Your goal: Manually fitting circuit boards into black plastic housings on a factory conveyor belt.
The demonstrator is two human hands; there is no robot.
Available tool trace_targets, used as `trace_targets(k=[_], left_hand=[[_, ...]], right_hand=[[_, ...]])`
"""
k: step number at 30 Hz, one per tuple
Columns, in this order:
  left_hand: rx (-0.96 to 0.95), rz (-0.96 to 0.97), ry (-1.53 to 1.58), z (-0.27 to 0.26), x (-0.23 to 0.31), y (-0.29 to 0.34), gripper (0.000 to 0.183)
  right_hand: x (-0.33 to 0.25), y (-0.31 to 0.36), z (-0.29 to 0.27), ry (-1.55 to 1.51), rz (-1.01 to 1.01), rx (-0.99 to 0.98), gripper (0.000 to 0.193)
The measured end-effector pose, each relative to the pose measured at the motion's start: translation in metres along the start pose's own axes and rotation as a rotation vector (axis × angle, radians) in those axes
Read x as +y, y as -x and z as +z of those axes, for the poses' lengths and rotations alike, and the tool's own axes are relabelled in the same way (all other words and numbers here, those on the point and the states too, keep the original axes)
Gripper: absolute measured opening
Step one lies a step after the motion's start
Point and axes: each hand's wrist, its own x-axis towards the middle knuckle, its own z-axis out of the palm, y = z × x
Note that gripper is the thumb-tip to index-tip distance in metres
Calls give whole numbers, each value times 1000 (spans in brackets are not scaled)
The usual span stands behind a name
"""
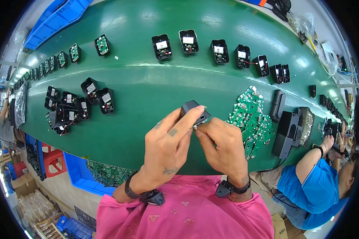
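My left hand [167,139] is closed around a small black plastic housing [192,108], tilted above the table, with the thumb and fingers on its sides. Close against the housing's lower edge, the fingertips of my right hand [223,147] are pinched together. A small pale and green bit shows there, but what the right fingers grip is mostly hidden. To the right lies a heap of bare green circuit boards [249,119]. Further left sits a cluster of open black housings [70,105] with white parts and thin wires inside.
An arc of open black housings [219,51] runs along the far side of the green table [135,131]. Right of the boards are a black device [289,133] and a tray of small metal parts [306,127]. A blue bin [77,169] holds boards; a co-worker [311,191] sits at right.
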Motion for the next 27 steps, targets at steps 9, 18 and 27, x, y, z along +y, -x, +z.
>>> trace_targets(k=[9, 18, 27], left_hand=[[-37, -359, 610, 21, -18, 5, 49], [-198, -237, 601, -4, -33, 5, 53], [85, 30, 425, 5, -55, 16, 60]], right_hand=[[1, 4, 8, 21, 193, 157, 6], [-1, 4, 13, -176, 449, 190, 10], [32, 18, 32, -532, 379, 200, 12]])
